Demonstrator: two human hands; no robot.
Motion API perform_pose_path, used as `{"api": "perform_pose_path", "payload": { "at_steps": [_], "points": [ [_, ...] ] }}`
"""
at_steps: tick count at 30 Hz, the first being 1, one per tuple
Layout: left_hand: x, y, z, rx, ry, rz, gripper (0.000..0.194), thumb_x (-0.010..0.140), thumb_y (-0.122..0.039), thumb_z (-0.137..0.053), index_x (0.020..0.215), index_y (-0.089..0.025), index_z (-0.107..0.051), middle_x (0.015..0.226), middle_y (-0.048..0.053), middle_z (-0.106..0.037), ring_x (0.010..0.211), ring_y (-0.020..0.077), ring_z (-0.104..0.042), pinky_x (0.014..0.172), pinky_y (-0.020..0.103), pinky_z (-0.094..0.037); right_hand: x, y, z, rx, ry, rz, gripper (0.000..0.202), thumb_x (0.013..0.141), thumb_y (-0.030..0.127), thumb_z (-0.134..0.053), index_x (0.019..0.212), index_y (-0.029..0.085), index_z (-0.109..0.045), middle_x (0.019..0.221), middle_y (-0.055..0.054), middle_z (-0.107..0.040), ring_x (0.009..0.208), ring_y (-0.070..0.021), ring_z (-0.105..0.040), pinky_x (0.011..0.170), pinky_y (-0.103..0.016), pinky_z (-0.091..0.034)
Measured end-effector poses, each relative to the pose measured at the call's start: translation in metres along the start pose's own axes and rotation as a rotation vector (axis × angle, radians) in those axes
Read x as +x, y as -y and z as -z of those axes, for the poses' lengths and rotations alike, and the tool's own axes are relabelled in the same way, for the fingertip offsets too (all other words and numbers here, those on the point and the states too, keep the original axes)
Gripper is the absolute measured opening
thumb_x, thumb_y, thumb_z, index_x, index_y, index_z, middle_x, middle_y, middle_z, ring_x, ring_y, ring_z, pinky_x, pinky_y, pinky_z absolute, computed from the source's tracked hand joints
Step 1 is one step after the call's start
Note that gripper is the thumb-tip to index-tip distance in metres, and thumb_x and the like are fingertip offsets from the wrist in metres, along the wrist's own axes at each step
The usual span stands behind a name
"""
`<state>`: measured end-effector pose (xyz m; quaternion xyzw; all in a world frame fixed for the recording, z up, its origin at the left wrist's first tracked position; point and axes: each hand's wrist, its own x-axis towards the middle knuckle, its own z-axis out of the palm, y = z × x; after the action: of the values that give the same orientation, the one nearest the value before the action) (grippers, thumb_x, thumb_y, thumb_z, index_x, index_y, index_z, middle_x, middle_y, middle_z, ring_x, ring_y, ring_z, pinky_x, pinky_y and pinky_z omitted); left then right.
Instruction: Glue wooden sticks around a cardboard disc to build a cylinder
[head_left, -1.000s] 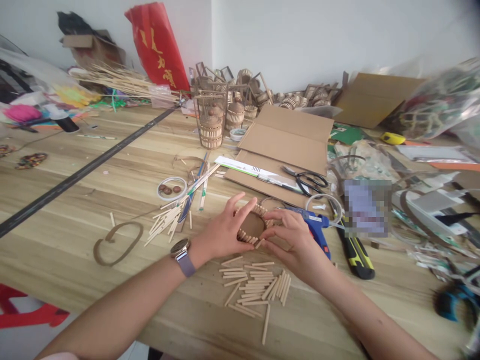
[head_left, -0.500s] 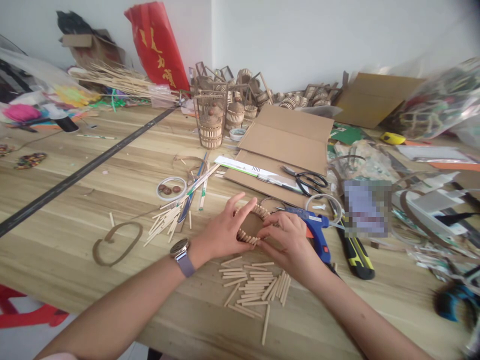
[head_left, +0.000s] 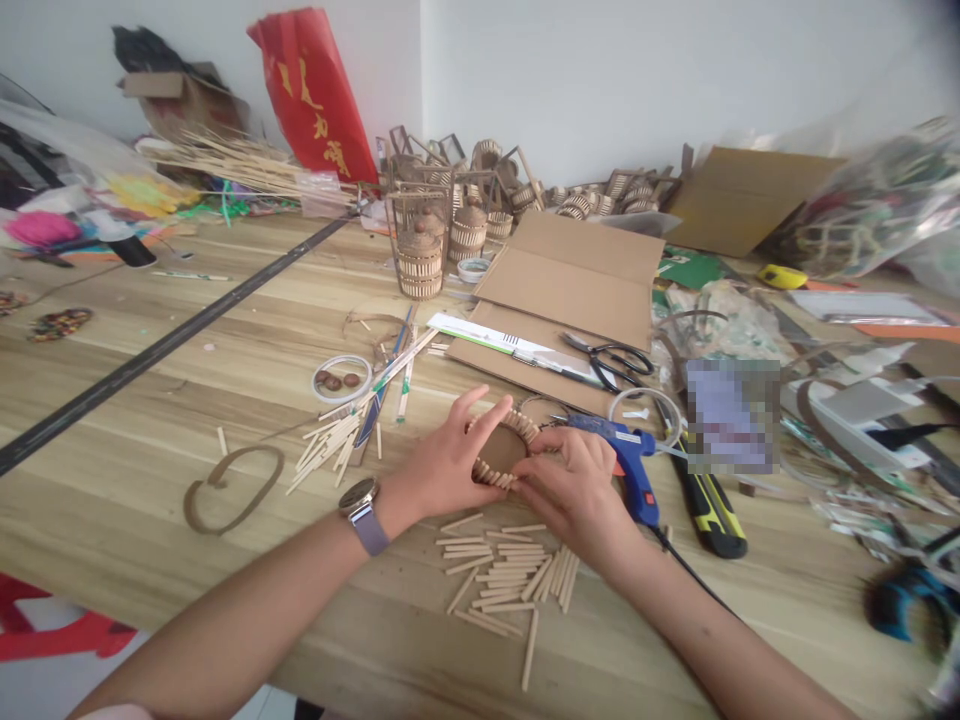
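A small round piece with a brown disc and a rim of short wooden sticks is between my hands. My left hand grips its left side, thumb low and fingers over the top. At its right edge, the fingers of my right hand are pinched together; whether a stick is between them is too small to tell. Several loose short sticks lie on the table just below my hands. A blue glue gun rests right behind my right hand.
Cardboard, black scissors and a yellow-black cutter lie beyond and to the right. Left are thin sticks, a white ring with brown beads, and a curled strip. Small woven baskets stand behind.
My right hand and forearm have shifted slightly, and more of the black cable beside the forearm shows. My left hand keeps its grip on the round piece.
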<state>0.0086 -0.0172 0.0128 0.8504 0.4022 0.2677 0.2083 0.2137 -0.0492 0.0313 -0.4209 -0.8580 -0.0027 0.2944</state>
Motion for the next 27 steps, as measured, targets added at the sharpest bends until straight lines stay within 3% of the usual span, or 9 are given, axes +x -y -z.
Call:
{"api": "perform_pose_path", "payload": {
  "at_steps": [7,13,19,24,27],
  "points": [
    [0.0,-0.005,0.001,-0.033,-0.014,-0.002,0.117,0.062,-0.028,-0.088,0.15,-0.031,-0.01,0.154,0.02,-0.017,0.134,0.0418,-0.04,0.101,0.059,-0.045,-0.001,-0.001,-0.001,-0.018,0.019,-0.012,0.014,0.092,0.026,-0.058,0.086,0.024,-0.07,0.101,-0.008,-0.06,0.094,-0.0248,-0.051,0.078,-0.04,-0.035],
    [-0.002,-0.009,-0.005,0.012,-0.073,-0.002,0.105,0.073,-0.029,-0.08,0.151,-0.03,-0.01,0.153,0.022,-0.016,0.134,0.0422,-0.039,0.099,0.058,-0.047,-0.002,-0.002,-0.002,-0.017,0.014,-0.015,0.011,0.09,0.026,-0.061,0.085,0.025,-0.07,0.1,-0.007,-0.06,0.095,-0.0254,-0.052,0.079,-0.041,-0.036],
    [-0.002,-0.006,-0.01,0.035,-0.079,-0.027,0.108,0.074,-0.027,-0.078,0.152,-0.033,-0.004,0.155,0.019,-0.013,0.134,0.0396,-0.038,0.1,0.058,-0.046,-0.001,0.002,-0.001,-0.02,0.008,-0.021,0.012,0.091,0.025,-0.059,0.084,0.025,-0.069,0.1,-0.008,-0.061,0.096,-0.0257,-0.053,0.081,-0.041,-0.037],
    [-0.003,-0.007,-0.009,0.032,-0.061,-0.009,0.107,0.072,-0.025,-0.079,0.151,-0.031,-0.007,0.155,0.018,-0.012,0.137,0.0391,-0.035,0.103,0.056,-0.045,0.005,-0.005,0.018,-0.03,-0.053,-0.038,0.016,0.092,0.034,-0.058,0.1,0.022,-0.065,0.106,-0.011,-0.062,0.099,-0.0281,-0.056,0.082,-0.044,-0.039],
    [-0.003,-0.01,-0.007,0.013,-0.046,0.022,0.107,0.07,-0.022,-0.079,0.151,-0.033,-0.01,0.155,0.016,-0.012,0.135,0.0381,-0.038,0.102,0.055,-0.047,0.004,-0.02,0.035,-0.04,-0.115,-0.154,0.016,0.093,0.037,-0.054,0.095,0.024,-0.064,0.1,-0.01,-0.063,0.099,-0.0287,-0.057,0.085,-0.045,-0.041]
  ]
}}
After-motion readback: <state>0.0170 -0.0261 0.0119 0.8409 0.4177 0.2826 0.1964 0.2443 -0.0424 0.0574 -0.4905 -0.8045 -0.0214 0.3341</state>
